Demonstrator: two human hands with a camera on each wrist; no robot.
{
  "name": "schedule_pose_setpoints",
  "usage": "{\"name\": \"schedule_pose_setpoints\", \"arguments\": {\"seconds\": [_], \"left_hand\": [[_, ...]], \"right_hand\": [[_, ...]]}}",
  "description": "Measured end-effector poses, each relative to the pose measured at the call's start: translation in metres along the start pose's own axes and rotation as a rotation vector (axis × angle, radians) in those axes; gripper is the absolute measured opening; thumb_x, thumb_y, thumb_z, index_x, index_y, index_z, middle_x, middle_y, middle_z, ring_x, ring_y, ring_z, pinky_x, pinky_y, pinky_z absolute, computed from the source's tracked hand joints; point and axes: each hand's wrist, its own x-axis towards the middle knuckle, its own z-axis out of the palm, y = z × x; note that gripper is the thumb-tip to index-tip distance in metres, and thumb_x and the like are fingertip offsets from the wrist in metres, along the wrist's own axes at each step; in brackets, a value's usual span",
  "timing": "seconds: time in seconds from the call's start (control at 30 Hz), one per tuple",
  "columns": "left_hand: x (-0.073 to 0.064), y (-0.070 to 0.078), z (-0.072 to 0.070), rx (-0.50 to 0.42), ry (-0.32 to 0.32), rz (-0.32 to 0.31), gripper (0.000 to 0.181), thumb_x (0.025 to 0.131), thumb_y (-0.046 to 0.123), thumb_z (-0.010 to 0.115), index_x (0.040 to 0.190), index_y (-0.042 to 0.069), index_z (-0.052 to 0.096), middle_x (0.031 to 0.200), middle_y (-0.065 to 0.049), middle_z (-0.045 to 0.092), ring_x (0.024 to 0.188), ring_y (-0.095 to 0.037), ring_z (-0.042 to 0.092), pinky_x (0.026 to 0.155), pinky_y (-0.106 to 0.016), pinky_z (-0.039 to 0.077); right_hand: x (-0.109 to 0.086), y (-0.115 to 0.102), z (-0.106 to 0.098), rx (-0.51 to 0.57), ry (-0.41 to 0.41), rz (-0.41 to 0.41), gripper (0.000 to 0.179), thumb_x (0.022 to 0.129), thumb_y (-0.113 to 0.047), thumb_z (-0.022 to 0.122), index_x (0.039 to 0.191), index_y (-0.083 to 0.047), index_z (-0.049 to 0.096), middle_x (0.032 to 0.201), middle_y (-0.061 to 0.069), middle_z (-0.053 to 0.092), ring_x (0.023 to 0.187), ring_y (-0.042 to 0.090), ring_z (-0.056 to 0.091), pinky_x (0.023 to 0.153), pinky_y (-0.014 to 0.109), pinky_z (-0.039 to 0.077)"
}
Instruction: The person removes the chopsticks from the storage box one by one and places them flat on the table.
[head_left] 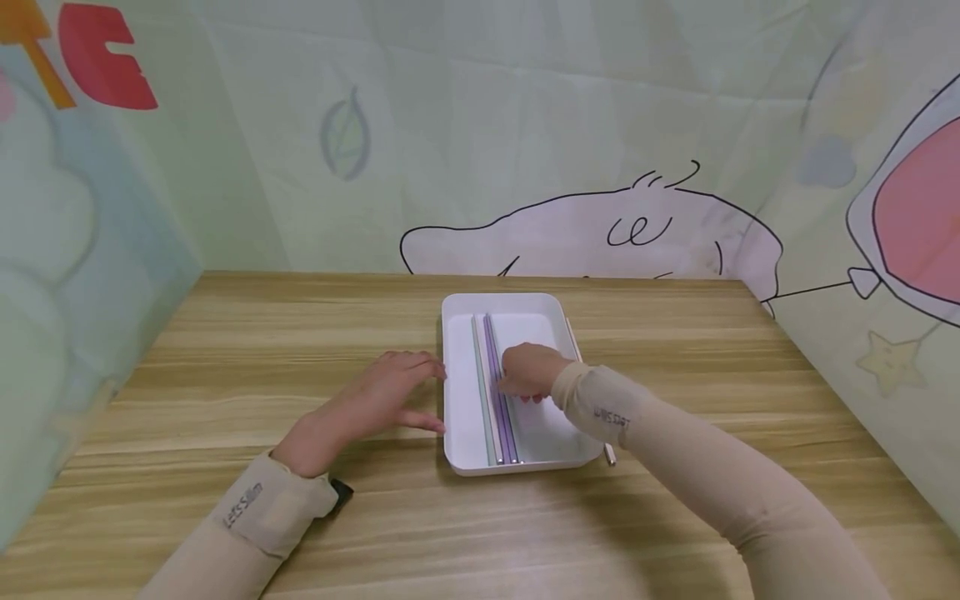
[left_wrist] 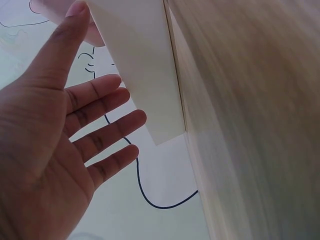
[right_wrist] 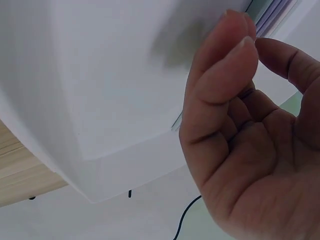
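Note:
A white rectangular tray (head_left: pixel 465 446) stands on the table with several slim chopsticks lying lengthwise in it: a pale green chopstick (head_left: pixel 483 392), a pinkish one beside it, purple chopsticks (head_left: pixel 507 437) and a dark green chopstick (right_wrist: pixel 176 122). My right hand (head_left: pixel 532 371) is down inside the tray, fingers curled, thumb and fingertips meeting at the dark green chopstick; the fingers partly hide the contact. My left hand (head_left: pixel 382 396) is at the tray's left side, its fingers (left_wrist: pixel 112 125) spread and fairly straight, fingertips at the outer wall.
Along the tray's right outer side another chopstick (head_left: pixel 610 455) lies on the wooden table (head_left: pixel 300 325), mostly hidden by the right forearm. A printed curtain (head_left: pixel 300 125) hangs behind the table and at both sides.

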Motion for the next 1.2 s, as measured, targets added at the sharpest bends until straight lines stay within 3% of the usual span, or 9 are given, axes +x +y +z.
{"name": "schedule_pose_setpoints", "arguments": {"seconds": [0.83,1.2], "left_hand": [[0.0008,-0.001,0.0009,-0.008,0.017,0.014,0.063,0.07,0.047,0.079,0.112,0.004,0.062,0.118,-0.009,0.066,0.112,-0.026,0.061,0.097,-0.046,0.049],[0.0002,-0.0003,0.0014,-0.011,0.019,0.02,0.062,0.07,0.047,0.079,0.111,0.004,0.062,0.118,-0.008,0.066,0.112,-0.025,0.061,0.097,-0.045,0.049]], "right_hand": [[0.0005,-0.0077,0.002,-0.136,0.02,0.042,0.046,0.096,-0.035,0.056,0.056,-0.012,0.052,0.047,-0.003,0.052,0.042,0.01,0.05,0.042,0.022,0.038],[0.0041,-0.007,0.0045,-0.124,0.009,0.047,0.045,0.096,-0.029,0.055,0.055,-0.013,0.049,0.045,-0.004,0.05,0.039,0.009,0.048,0.04,0.021,0.037]]}}
